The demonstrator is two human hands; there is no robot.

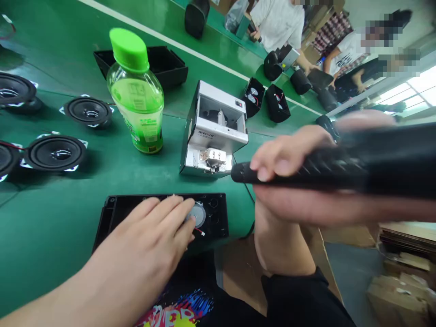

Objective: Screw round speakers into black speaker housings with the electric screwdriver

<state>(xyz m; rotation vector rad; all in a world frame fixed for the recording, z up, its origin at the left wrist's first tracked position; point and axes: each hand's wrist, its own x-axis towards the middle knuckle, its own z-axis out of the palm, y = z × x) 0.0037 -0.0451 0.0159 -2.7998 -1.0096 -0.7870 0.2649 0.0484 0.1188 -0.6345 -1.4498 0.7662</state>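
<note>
My left hand (155, 238) lies flat, fingers spread, on a black speaker panel (218, 218) at the near edge of the green table; its fingertips touch a small silver round part (198, 214) with a red wire. My right hand (293, 156) is wrapped round a black electric screwdriver (340, 170) held level, its tip pointing left at the front of a silver screw feeder box (214, 129).
A green bottle (136, 93) stands left of the feeder. Several loose speaker drivers (56, 153) lie at the left, a black tray (163, 66) behind the bottle. Black speaker housings (277, 103) sit further along the belt, where other people work. Cardboard boxes (402, 281) are at the lower right.
</note>
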